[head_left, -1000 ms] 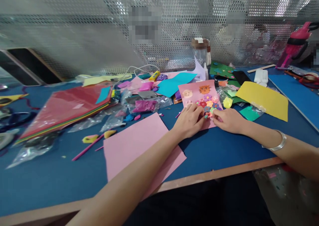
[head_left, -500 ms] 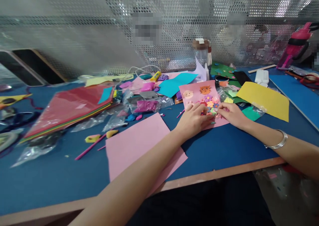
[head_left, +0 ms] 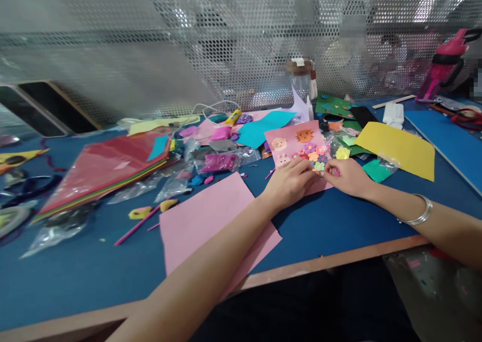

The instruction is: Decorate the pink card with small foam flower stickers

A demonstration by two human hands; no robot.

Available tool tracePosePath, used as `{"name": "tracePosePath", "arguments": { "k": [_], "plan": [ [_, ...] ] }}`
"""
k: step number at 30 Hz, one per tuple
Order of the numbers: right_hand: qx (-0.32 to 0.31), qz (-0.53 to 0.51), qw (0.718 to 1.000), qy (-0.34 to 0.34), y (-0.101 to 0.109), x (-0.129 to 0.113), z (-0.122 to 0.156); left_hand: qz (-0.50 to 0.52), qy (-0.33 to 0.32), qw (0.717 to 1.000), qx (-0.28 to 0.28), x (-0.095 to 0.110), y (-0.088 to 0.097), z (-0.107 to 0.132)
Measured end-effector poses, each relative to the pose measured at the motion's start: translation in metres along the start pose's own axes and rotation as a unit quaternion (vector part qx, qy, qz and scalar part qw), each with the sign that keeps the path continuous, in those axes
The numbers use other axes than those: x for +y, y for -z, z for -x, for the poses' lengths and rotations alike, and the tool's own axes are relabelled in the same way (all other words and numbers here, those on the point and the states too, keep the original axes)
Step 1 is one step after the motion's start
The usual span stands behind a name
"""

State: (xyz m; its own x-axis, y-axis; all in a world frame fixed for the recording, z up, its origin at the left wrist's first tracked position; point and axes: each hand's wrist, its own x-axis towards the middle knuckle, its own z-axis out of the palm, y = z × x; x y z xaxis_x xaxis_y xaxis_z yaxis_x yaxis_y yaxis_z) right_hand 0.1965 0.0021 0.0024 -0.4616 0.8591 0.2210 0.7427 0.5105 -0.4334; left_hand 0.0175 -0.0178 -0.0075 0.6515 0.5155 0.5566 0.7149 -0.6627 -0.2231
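A pink card (head_left: 292,131) lies in front of me with an orange cat face (head_left: 305,135), a pale pig face (head_left: 279,143), a rabbit face (head_left: 283,159) and several colourful flower shapes (head_left: 314,156) on it. Across its lower left part rests my left hand (head_left: 291,180), fingers laid over the card and pointing right; the fingertips are partly hidden. My right hand (head_left: 348,176) is pinched at the card's lower right, close to a green flower (head_left: 320,166). Whatever sits between its thumb and finger is too small to make out.
Pink sheets (head_left: 207,216) lie under my left forearm. Left stands a stack of coloured sheets in plastic (head_left: 109,166), beside bags of clay (head_left: 219,162). A yellow sheet (head_left: 399,148), a tumbler (head_left: 300,78), a pink bottle (head_left: 440,68) and a perforated metal screen (head_left: 244,45) are farther off.
My right hand's fingers have drawn into a tighter, more raised pinch. My left hand's fingers have pulled back a little, showing more of the flowers and the rabbit face. The view has shifted slightly.
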Motion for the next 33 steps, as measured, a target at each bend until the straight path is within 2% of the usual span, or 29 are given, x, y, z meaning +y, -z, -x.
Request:
{"name": "tracePosePath", "arguments": {
  "k": [8,14,19,22,24,27,30,33],
  "plan": [
    [-0.014,0.041,0.999,0.012,0.0,-0.001,0.002,0.13,0.109,0.985,0.013,-0.004,-0.009,0.004],
    [-0.024,0.043,0.999,0.023,-0.001,0.0,0.002,0.219,0.151,0.964,0.015,-0.007,-0.008,0.004],
    [-0.027,0.043,0.998,0.028,0.0,0.0,0.003,0.235,0.17,0.957,0.01,-0.007,-0.007,0.003],
    [-0.002,-0.017,1.0,0.024,-0.001,0.001,0.002,0.238,0.165,0.956,0.031,-0.005,-0.004,0.002],
    [0.017,-0.11,0.994,0.025,-0.001,0.002,-0.001,0.243,0.164,0.954,0.062,-0.003,-0.001,0.001],
    [0.005,-0.284,0.959,0.011,-0.002,0.0,-0.003,0.239,0.175,0.949,0.11,0.003,0.004,0.0],
    [-0.035,-0.421,0.904,-0.059,-0.001,-0.006,-0.002,0.199,0.155,0.954,0.162,0.009,0.008,-0.001],
    [-0.065,-0.503,0.852,-0.128,0.0,-0.012,0.001,0.128,0.112,0.964,0.205,0.012,0.009,-0.002]
  ]
}}
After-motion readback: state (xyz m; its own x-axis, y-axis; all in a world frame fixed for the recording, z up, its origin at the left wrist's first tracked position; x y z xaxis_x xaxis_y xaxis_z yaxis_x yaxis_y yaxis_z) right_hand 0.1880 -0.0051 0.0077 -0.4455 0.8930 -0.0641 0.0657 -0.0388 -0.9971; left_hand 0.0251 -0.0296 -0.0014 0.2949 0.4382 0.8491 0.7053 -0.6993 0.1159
